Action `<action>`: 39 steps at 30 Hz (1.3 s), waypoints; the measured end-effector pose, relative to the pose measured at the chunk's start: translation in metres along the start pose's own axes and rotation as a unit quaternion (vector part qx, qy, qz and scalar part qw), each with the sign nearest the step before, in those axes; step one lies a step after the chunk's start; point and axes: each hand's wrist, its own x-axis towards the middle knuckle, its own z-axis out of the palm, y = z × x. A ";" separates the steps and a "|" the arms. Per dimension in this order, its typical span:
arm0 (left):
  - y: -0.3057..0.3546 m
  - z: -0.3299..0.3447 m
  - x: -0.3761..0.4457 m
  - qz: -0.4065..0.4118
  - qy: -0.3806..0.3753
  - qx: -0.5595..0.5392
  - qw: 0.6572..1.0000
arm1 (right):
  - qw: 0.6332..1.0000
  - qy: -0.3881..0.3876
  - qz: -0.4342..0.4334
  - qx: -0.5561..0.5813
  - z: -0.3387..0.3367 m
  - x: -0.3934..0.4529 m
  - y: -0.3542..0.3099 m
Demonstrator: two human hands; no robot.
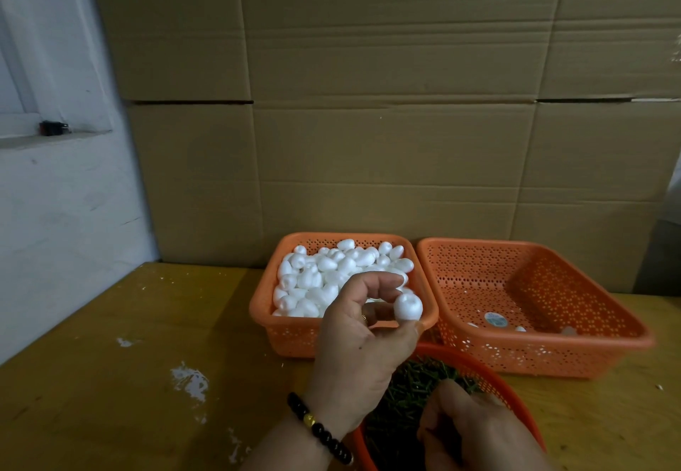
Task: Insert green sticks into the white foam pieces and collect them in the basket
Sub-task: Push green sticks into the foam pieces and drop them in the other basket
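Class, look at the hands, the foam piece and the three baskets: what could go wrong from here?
The left hand pinches the foam piece only at its fingertips, so it could slip from that light grip. The right hand reaches into the green sticks in the round basket at the table edge, which might tip.

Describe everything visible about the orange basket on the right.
The right orange basket is rectangular perforated plastic with a rolled rim and sloping walls. It sits upright on the wooden table, right beside the foam-filled basket. It is nearly empty: a round sticker and a few white bits lie on its floor. No hand touches it.
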 end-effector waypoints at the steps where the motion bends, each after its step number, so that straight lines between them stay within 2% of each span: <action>1: 0.000 0.000 0.000 0.001 0.000 0.001 1.000 | 1.000 0.002 -0.003 0.001 0.000 0.000 0.000; 10: 0.002 -0.001 -0.001 0.003 -0.017 -0.005 1.000 | 1.000 0.018 -0.022 0.012 -0.001 -0.001 0.001; 17: 0.001 -0.001 -0.002 0.011 -0.014 -0.001 1.000 | 0.995 0.042 -0.036 0.088 -0.007 -0.003 -0.002; 22: 0.001 -0.001 -0.002 0.009 -0.007 -0.002 1.000 | 0.996 0.087 -0.026 -0.010 -0.017 -0.005 -0.008; 25: 0.000 -0.001 -0.001 0.005 -0.006 -0.003 1.000 | 0.986 0.136 0.005 0.100 -0.014 -0.004 -0.006; 30: 0.001 -0.002 -0.001 -0.008 -0.011 -0.026 1.000 | 0.962 0.130 0.035 0.236 -0.016 -0.003 -0.001; 34: 0.003 -0.004 -0.001 -0.072 -0.032 -0.096 0.992 | 0.909 0.105 0.065 0.397 -0.019 0.001 0.000; 39: 0.007 -0.005 -0.002 -0.125 -0.047 -0.179 0.975 | 0.848 0.110 0.096 0.509 -0.024 0.006 -0.001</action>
